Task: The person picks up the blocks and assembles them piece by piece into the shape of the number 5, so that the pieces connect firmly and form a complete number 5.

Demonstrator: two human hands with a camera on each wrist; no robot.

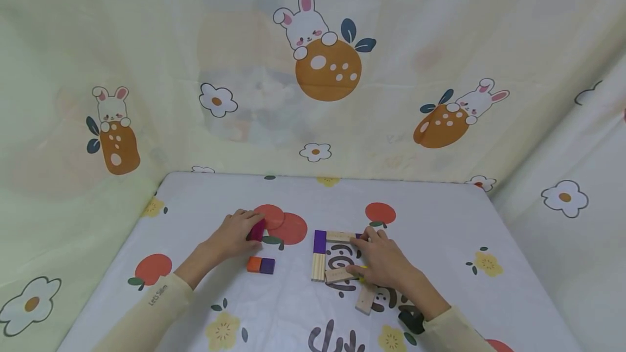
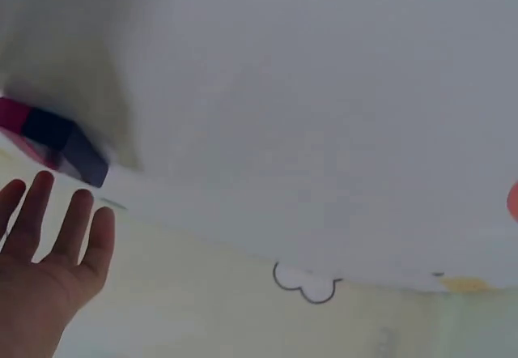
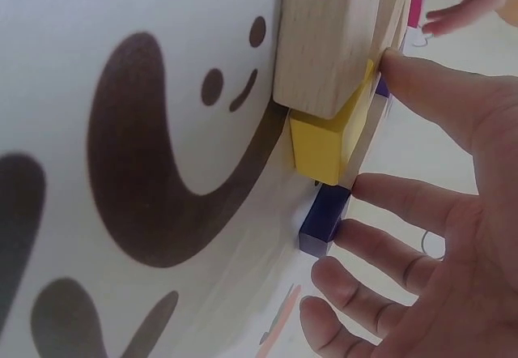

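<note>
My left hand [image 1: 238,231] pinches a crimson block [image 1: 256,230] with its thumb nearer me. In the left wrist view, several fingers [image 2: 29,220] of that hand look straight beside the crimson and dark block [image 2: 61,139]. My right hand [image 1: 383,257] rests on the right side of a block outline. Its thumb [image 3: 429,83] touches a plain wooden block, and its fingertips lie against a dark blue block [image 3: 321,222]. Between these sits a yellow block [image 3: 328,143]. A purple block [image 1: 320,242] marks the outline's far left corner.
An orange block [image 1: 254,264] and a purple block [image 1: 267,266] lie side by side nearer me than the left hand. One wooden block [image 1: 365,298] angles out at the outline's near right corner. A patterned cloth [image 1: 293,314] covers the table, with printed curtains around it.
</note>
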